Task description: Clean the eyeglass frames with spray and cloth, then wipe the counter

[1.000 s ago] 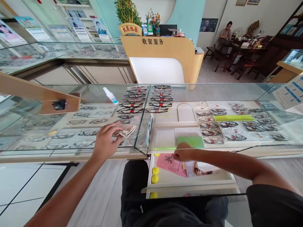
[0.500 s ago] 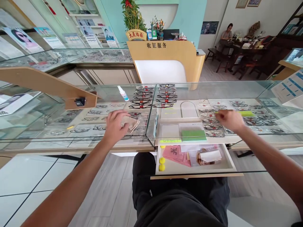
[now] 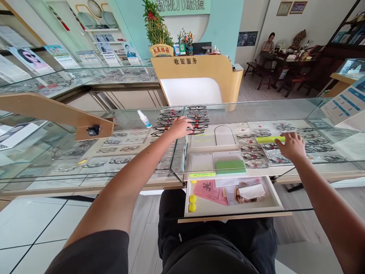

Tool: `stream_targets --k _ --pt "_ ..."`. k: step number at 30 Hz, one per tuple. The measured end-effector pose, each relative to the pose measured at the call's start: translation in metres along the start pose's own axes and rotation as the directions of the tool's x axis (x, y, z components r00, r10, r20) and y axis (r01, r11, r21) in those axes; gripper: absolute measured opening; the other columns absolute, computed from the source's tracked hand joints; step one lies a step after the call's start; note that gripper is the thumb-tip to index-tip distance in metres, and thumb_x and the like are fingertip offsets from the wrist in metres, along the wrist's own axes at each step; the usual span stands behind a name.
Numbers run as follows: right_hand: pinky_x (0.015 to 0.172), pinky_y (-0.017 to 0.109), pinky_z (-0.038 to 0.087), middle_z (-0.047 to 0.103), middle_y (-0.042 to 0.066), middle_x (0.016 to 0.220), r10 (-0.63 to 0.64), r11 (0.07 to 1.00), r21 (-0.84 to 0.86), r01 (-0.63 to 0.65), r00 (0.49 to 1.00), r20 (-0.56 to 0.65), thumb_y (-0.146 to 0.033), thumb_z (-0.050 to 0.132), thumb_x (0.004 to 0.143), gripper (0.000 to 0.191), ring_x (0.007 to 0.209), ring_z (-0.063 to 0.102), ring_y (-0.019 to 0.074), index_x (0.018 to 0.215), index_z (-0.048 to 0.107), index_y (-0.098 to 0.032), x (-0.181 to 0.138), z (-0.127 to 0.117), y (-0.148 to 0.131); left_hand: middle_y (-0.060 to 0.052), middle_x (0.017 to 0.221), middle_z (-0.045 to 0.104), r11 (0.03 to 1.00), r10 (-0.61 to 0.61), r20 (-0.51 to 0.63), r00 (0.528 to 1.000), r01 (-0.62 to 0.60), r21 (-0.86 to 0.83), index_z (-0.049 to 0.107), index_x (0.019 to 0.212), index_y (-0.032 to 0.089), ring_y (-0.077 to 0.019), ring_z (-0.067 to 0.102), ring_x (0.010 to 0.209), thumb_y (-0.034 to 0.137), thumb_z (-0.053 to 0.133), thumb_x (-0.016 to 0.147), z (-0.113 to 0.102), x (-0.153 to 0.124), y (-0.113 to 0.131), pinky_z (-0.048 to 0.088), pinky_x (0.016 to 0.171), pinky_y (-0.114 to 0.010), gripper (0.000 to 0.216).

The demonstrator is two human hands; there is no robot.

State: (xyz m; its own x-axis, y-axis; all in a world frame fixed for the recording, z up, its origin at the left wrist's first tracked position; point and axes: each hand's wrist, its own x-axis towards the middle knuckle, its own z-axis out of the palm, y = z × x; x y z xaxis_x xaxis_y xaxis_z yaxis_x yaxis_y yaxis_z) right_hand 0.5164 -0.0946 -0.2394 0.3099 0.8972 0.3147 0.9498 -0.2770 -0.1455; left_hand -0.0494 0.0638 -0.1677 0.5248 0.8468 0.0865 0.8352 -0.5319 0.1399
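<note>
My left hand [image 3: 181, 127] reaches far across the glass counter top [image 3: 256, 110] and rests above the rows of dark-framed glasses [image 3: 196, 114]. Its fingers curl down and point right. The beige cloth it held earlier does not show; palm and forearm could hide it. My right hand [image 3: 293, 146] lies flat on the glass with fingers apart and holds nothing. It sits just below the yellow-green strip [image 3: 269, 139], over the glasses displayed inside the case [image 3: 253, 152].
A small spray bottle [image 3: 144, 118] stands on the glass left of my left hand. Below the counter an open drawer [image 3: 279, 203] holds pink packets [image 3: 209, 190], yellow balls [image 3: 192, 203] and a wrapped bundle. A cashier desk [image 3: 196, 72] stands behind; a person sits far right.
My left hand has slid forward and right from the near glass to the rows of dark frames. My right hand came up out of the drawer onto the glass and moved right.
</note>
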Motion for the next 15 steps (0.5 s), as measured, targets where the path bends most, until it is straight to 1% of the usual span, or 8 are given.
stream_targets --k 3,6,8,11,15 --pt "0.108 0.06 0.047 0.062 0.023 0.144 -0.001 1.0 -0.007 0.001 1.0 -0.006 -0.06 0.046 0.101 0.06 0.133 0.055 0.0475 0.139 0.069 -0.019 0.0 0.0 -0.002 -0.003 0.16 0.066 0.999 0.038 0.071 0.997 -0.038 0.004 0.086 0.101 0.03 -0.0372 0.043 0.155 0.049 0.068 0.093 -0.002 0.015 0.0 0.033 0.121 -0.056 0.028" --pt "0.108 0.06 0.048 0.062 0.022 0.144 0.007 1.0 -0.012 -0.008 1.0 -0.01 -0.061 0.045 0.101 0.06 0.132 0.056 0.0464 0.139 0.068 -0.02 -0.001 -0.001 -0.003 -0.003 0.154 0.07 0.998 0.057 0.141 0.988 -0.06 0.014 0.087 0.1 0.031 -0.0362 0.051 0.147 0.054 0.067 0.09 -0.005 0.031 0.003 0.035 0.119 -0.052 0.032" --pt "0.108 0.06 0.047 0.062 0.022 0.144 0.013 1.0 -0.012 -0.013 1.0 -0.008 -0.062 0.044 0.101 0.062 0.132 0.056 0.0461 0.139 0.068 -0.02 -0.001 -0.001 -0.004 -0.004 0.146 0.075 0.998 0.057 0.185 0.981 -0.063 0.027 0.087 0.096 0.03 -0.0356 0.055 0.141 0.055 0.069 0.085 -0.007 0.04 0.005 0.035 0.117 -0.05 0.033" --pt "0.108 0.061 0.046 0.062 0.022 0.145 0.018 1.0 -0.005 -0.018 1.0 0.004 -0.062 0.044 0.101 0.062 0.133 0.055 0.0463 0.139 0.068 -0.019 0.0 -0.002 -0.005 -0.004 0.134 0.08 0.997 0.041 0.243 0.969 -0.054 0.046 0.087 0.093 0.03 -0.0355 0.056 0.134 0.058 0.072 0.078 -0.01 0.052 0.006 0.037 0.114 -0.047 0.035" --pt "0.109 0.061 0.045 0.061 0.022 0.147 0.015 1.0 0.017 -0.015 1.0 0.014 -0.061 0.043 0.101 0.061 0.135 0.053 0.0458 0.139 0.066 -0.019 0.001 -0.002 -0.005 -0.006 0.117 0.084 0.997 0.019 0.292 0.956 -0.042 0.069 0.086 0.091 0.03 -0.0344 0.057 0.127 0.065 0.073 0.074 -0.012 0.058 0.009 0.04 0.111 -0.044 0.041"
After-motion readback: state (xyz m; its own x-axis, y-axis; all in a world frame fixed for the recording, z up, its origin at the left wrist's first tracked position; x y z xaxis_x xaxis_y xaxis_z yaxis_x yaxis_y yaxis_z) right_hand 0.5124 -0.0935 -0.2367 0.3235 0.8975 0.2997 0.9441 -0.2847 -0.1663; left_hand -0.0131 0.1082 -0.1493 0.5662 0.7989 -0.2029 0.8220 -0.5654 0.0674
